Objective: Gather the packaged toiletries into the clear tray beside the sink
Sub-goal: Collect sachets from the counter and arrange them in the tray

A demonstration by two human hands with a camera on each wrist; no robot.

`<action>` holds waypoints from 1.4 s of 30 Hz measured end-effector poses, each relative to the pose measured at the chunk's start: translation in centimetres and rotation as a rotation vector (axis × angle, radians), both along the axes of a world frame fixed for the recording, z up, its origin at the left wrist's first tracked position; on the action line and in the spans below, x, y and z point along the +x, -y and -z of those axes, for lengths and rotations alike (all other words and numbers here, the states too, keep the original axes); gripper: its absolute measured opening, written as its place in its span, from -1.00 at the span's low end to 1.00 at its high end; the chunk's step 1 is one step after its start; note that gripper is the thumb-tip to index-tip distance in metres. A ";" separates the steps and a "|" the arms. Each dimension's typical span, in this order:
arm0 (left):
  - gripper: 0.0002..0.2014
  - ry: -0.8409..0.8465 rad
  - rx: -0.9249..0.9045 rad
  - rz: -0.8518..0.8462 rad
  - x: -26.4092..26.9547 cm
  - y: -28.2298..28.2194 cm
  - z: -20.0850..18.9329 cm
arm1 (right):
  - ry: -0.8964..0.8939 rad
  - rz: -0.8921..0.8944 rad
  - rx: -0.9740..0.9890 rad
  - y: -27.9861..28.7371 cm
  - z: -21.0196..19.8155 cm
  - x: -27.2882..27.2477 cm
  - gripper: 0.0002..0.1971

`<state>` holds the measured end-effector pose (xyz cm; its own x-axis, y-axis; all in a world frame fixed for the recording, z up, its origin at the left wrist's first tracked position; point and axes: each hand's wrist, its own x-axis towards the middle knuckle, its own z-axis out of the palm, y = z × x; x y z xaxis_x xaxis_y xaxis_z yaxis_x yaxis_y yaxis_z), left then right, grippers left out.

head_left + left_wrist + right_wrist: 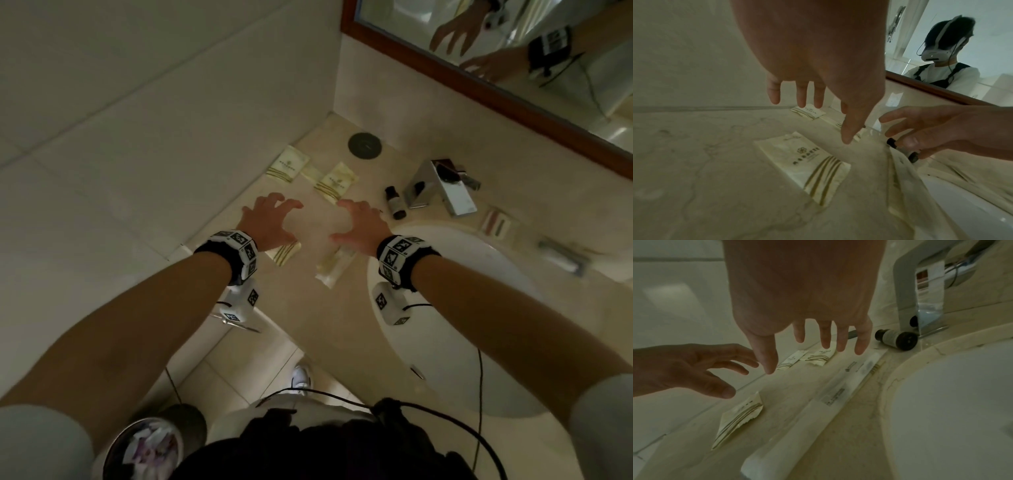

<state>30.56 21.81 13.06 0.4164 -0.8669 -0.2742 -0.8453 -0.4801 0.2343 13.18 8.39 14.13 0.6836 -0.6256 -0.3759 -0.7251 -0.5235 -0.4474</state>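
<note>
Both hands hover above the beige counter, fingers spread and loosely curled, holding nothing. My left hand is over a cream packet with gold stripes. Beside it, my right hand hangs over a long white packet. Two more cream packets lie farther back near the wall. A small dark bottle lies on its side by the faucet. A small clear dish holding a striped packet sits right of the faucet.
The chrome faucet stands behind the white sink. A round dark cap sits in the counter corner. A wood-framed mirror runs along the back wall. A metal holder lies at the right. A bin stands on the floor.
</note>
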 end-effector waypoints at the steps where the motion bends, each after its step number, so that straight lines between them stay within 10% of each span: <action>1: -0.33 0.029 0.027 0.016 0.4 -0.2 0.3 | -0.007 -0.012 -0.004 0.0 0.2 0.3 -0.20; 18: -0.67 0.222 0.186 0.276 1.9 1.0 2.0 | -0.112 -0.079 -0.010 0.3 2.0 2.7 -0.39; 29: -0.59 -0.484 0.003 -0.123 1.4 3.4 1.7 | 0.198 0.229 0.374 0.7 2.1 4.1 -0.65; 42: -0.78 -0.678 -0.101 -0.077 -1.3 7.5 -0.1 | 0.395 0.413 0.414 3.0 0.5 1.7 -0.81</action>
